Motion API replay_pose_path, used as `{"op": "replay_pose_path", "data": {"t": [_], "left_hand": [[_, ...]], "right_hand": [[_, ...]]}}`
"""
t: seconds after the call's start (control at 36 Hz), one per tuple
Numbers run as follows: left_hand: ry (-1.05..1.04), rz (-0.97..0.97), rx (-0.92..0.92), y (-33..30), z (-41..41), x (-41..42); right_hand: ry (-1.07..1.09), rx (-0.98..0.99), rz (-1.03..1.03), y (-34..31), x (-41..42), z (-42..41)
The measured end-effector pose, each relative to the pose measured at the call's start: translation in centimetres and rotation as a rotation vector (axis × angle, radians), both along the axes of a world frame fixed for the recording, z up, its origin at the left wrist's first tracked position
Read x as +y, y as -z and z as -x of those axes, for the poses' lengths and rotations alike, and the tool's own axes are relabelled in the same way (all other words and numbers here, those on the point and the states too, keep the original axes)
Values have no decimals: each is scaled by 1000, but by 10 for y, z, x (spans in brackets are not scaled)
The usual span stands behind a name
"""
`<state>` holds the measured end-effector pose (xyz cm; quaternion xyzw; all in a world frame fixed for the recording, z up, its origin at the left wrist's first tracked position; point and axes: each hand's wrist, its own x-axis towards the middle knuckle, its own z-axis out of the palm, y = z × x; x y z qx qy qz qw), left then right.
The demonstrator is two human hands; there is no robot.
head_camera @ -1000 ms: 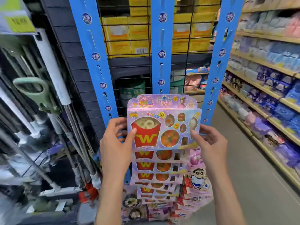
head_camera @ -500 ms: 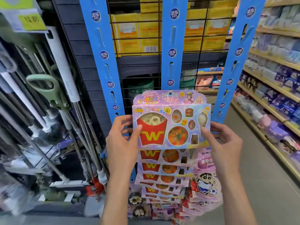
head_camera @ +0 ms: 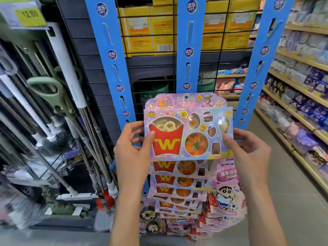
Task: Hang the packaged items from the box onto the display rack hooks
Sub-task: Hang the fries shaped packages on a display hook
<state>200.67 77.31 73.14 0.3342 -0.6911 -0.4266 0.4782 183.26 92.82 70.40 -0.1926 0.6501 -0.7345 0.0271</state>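
A pink and purple candy package (head_camera: 188,132) with a red fries carton marked W is held up against the middle blue hanging strip (head_camera: 190,45). My left hand (head_camera: 132,151) pinches its left edge, thumb on the front. My right hand (head_camera: 248,150) pinches its right edge the same way. Its hang tab lies over the strip's lower end; the hook is hidden behind it. Below it hang several identical packages (head_camera: 179,189) in an overlapping column. The box is out of view.
Two more blue strips stand at the left (head_camera: 108,55) and right (head_camera: 262,57) on a black wire grid. Cartoon-boy packs (head_camera: 225,197) hang at lower right. Mops (head_camera: 71,96) lean at the left. Stocked shelves (head_camera: 301,89) line the aisle on the right.
Both hands have kept their hold on the package. The view shifted left and slightly up, so the strips and hanging packs now sit further right in the frame.
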Motion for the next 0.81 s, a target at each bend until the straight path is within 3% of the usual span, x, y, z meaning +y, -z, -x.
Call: {"op": "replay_pose_path", "data": {"t": [0.81], "left_hand": [[33, -37, -71, 40, 0, -2]], "right_hand": [[-10, -12, -99, 24, -2, -12]]}}
